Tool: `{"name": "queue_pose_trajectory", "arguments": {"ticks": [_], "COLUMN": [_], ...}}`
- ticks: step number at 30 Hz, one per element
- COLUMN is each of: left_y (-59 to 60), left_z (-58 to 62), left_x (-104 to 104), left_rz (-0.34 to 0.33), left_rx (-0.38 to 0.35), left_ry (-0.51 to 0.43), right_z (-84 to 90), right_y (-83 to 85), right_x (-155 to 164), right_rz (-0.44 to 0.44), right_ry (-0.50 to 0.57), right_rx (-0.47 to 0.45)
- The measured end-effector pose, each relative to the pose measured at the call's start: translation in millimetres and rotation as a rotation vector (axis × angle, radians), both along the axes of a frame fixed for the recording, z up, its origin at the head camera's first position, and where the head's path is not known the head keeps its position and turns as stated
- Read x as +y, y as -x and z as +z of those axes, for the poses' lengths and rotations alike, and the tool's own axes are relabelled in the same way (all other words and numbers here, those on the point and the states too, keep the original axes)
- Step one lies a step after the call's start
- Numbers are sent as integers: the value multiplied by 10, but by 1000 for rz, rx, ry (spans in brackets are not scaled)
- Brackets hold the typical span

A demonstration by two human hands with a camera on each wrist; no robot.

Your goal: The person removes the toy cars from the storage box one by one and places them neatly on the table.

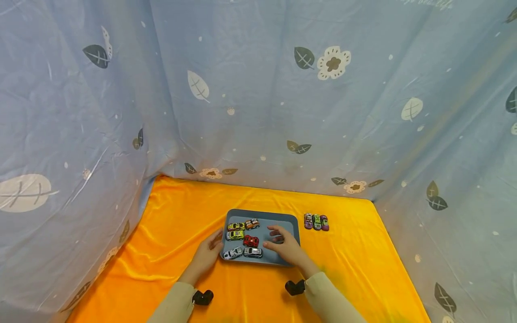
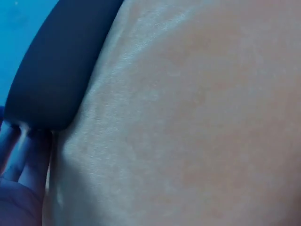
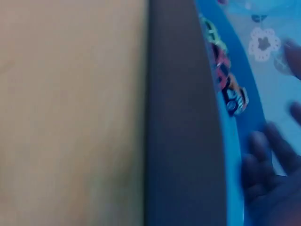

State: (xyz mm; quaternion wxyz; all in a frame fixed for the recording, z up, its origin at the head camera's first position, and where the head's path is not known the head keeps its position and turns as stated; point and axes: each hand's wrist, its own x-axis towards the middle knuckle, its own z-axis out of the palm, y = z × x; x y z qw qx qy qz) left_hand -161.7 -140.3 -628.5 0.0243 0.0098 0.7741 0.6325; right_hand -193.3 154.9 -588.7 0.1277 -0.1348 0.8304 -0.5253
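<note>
A grey-blue rectangular tray (image 1: 278, 216) lies on the cloth. Its left half carries several toy cars, among them a red car (image 1: 251, 241), a silver car (image 1: 253, 252), a white car (image 1: 233, 253), a lime-yellow car (image 1: 235, 235) and an orange-and-white car (image 1: 252, 224). At the tray's left edge is my left hand (image 1: 208, 252); in the left wrist view its fingers (image 2: 35, 160) reach the outer wall near a corner. My right hand (image 1: 287, 246) hovers over the right half of the tray, fingers spread with nothing between them, blurred in the right wrist view.
Right of the tray stand three more toy cars side by side: a purple-and-white car (image 1: 308, 221), a green car (image 1: 317, 222) and a purple car (image 1: 325, 223). An orange cloth (image 1: 355, 260) covers the surface. Pale blue patterned curtains (image 1: 258, 112) enclose the back and sides.
</note>
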Motion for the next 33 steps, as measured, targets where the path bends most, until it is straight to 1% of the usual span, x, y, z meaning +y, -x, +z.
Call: {"name": "queue_pose_trajectory", "arguments": {"ticks": [2, 4, 8, 9, 12, 15, 16, 19, 22, 23, 28, 33], "left_y": [13, 12, -21, -28, -44, -51, -65, -60, -69, -57, -58, -35], "left_z": [-46, -99, -164, -170, -176, -160, -121, -114, -102, -133, -139, -168], "left_x": [-11, -18, -11, -6, -6, -19, -10, -14, -14, -31, -44, -32], "left_rz": [-5, -8, -31, -36, -41, -38, -32, -38, -37, -44, -46, -33], "left_rx": [15, 10, -9, -20, -23, -29, -29, -39, -40, -37, -25, -41], "left_ry": [-13, -14, 17, 12, 14, 11, 8, -5, -17, -20, -33, -45], "right_z": [-32, -78, -182, -197, -222, -226, -227, -239, -260, -267, -296, -292], "right_y": [15, 33, 71, 80, 106, 126, 130, 138, 135, 133, 124, 110], "right_x": [-44, -72, -78, -76, -69, -73, -76, -81, -95, -102, -146, -166], "right_rz": [67, 100, 82, 74, 70, 86, 90, 95, 104, 109, 126, 129], "right_ry": [19, 34, 57, 65, 87, 96, 93, 85, 49, 30, -63, -96], "right_rx": [-59, -120, -230, -253, -283, -286, -284, -281, -245, -229, -169, -142]}}
